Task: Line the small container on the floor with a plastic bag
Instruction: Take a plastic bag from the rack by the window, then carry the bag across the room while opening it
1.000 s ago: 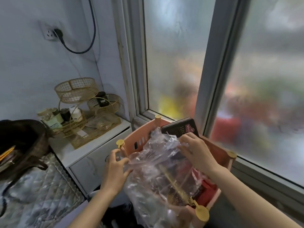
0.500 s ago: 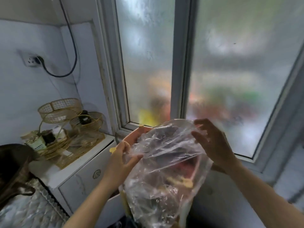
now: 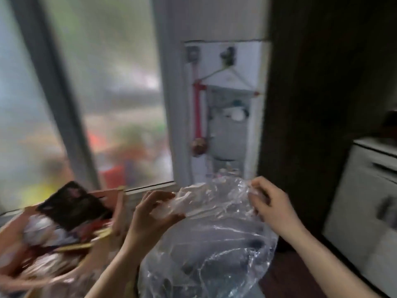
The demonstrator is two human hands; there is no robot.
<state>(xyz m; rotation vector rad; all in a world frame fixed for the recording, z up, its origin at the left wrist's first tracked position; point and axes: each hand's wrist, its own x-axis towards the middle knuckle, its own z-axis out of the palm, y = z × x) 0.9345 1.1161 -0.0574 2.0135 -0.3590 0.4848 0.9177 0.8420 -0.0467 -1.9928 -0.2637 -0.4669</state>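
A clear plastic bag (image 3: 214,244) hangs in front of me, held up by both hands at its top edge. My left hand (image 3: 150,214) pinches the left part of the bag's mouth. My right hand (image 3: 270,203) grips the right part, about chest-width away. The bag droops below the hands and looks crumpled. The small container on the floor is not in view. The frame is blurred by motion.
A pink basket (image 3: 103,244) full of packets and a dark box (image 3: 73,203) sits at lower left under the frosted window (image 3: 107,104). A wall panel with a hanging organizer (image 3: 227,117) is ahead. A white cabinet (image 3: 365,201) stands at right.
The view has swung to the right, away from the white drawer unit and gold wire rack. Both hands have carried the bag rightward off the pink basket, which now lies to the left.
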